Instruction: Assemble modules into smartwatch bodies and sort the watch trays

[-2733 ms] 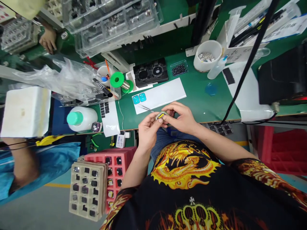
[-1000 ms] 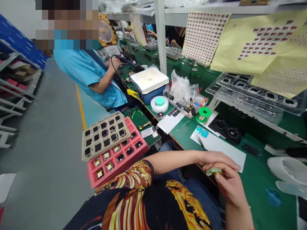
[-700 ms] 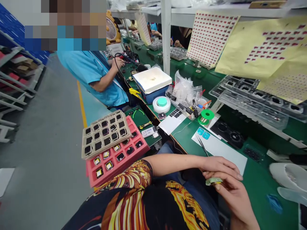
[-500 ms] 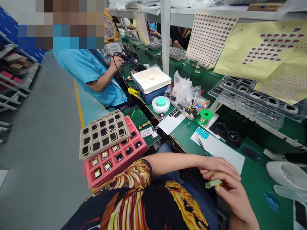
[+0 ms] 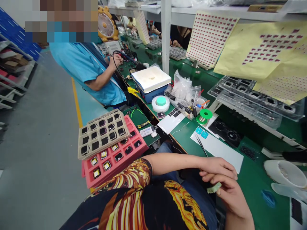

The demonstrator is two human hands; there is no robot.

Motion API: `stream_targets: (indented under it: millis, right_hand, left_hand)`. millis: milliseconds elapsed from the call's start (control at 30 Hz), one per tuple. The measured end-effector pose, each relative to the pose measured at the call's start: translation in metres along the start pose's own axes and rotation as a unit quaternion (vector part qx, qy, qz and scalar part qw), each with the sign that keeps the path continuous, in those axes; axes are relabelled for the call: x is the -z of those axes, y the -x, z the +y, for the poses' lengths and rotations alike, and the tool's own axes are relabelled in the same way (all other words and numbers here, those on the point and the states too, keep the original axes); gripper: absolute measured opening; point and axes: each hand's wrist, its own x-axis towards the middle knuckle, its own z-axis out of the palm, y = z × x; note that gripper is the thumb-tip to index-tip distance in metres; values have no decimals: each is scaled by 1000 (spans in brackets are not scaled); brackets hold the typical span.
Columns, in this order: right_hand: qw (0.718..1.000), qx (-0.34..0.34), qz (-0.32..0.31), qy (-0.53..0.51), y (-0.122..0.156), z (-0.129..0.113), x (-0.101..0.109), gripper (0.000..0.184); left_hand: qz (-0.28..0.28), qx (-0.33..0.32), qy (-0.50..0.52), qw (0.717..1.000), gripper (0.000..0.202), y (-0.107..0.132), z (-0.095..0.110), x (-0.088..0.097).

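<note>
The right hand [image 5: 230,193] is half closed, pinching a thin, flat, pale green strip [image 5: 214,188] at its fingertips. The left hand [image 5: 217,167] curves loosely just beside it, holding nothing, above the smooth green bench mat [image 5: 254,188].

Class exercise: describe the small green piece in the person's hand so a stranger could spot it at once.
Find the green workbench edge beside the dragon-print shirt. There the right hand pinches a small pale-green piece, held up, unlike the tweezers lying on the white sheet.
</note>
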Motion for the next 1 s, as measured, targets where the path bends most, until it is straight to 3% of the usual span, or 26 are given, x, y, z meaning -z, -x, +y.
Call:
stream_targets:
  millis: [167,333,533,633,700,900,1000]
  right_hand:
    - [998,-41,18,46,7,-9,3,13]
    - [998,-21,14,50,6,-19,5,12]
    - [996,-35,40,65,11,-10,10,12]
    - [998,-23,14,52,10,-9,12,12]
    - [999,-10,-9,36,6,-11,11,11]
    - [1000,0,-4,26,3,-6,11,14]
    - [999,3,1,38,7,0,17,17]
  left_hand:
    - [33,30,-34,998,47,12,11,-5]
    - [-34,-31,37,998,36,5,11,-2]
    - [31,18,0,999,42,6,2,-4]
    - [-7,-36,52,998,33,1,1,-3]
    - [-26,-34,73,996,32,-3,2,-1]
    - [42,49,-5,998,44,7,13,-2]
    - [59,51,-34,996,49,15,18,-5]
